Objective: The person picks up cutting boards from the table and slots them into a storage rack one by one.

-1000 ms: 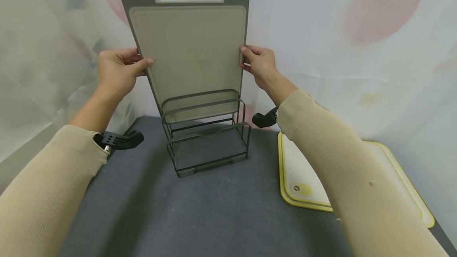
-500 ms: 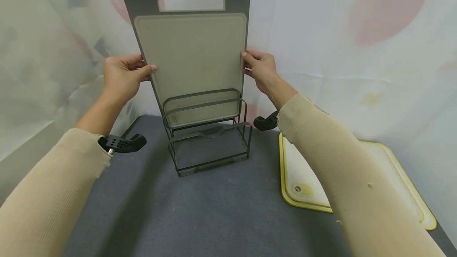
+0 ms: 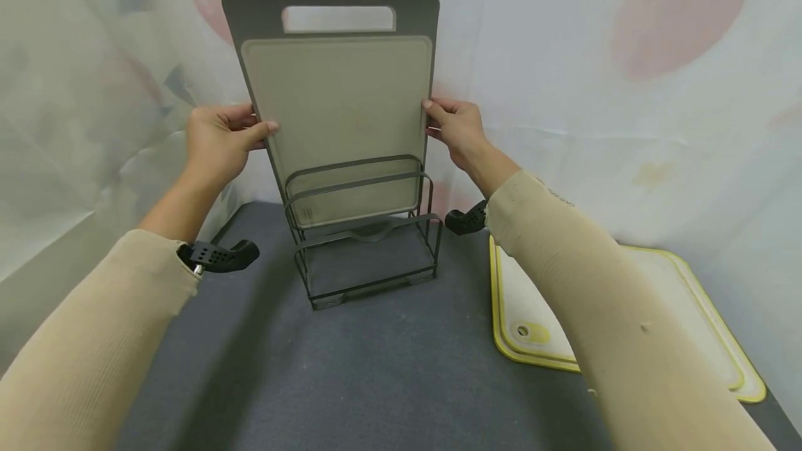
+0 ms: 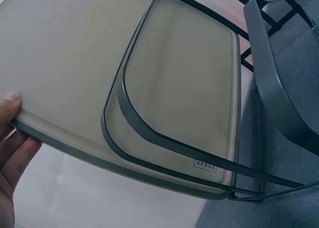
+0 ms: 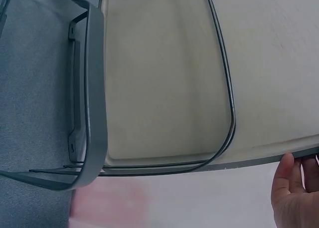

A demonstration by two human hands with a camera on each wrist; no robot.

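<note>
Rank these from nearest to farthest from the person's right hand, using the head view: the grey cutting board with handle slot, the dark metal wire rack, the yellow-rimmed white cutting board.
1. Grey cutting board with handle slot: pinched at its edge by the right hand.
2. Dark metal wire rack: below, toward the left.
3. Yellow-rimmed white cutting board: flat on the table, lower right.

Nothing is legible: the grey cutting board [image 4: 184, 83] bears a small stamped mark [image 4: 206, 165] near its lower corner, too small to read.

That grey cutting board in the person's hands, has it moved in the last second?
Yes. The grey cutting board has sunk lower into the wire rack, which stands unmoved on the dark mat; its top edge sits lower against the wall behind.
</note>
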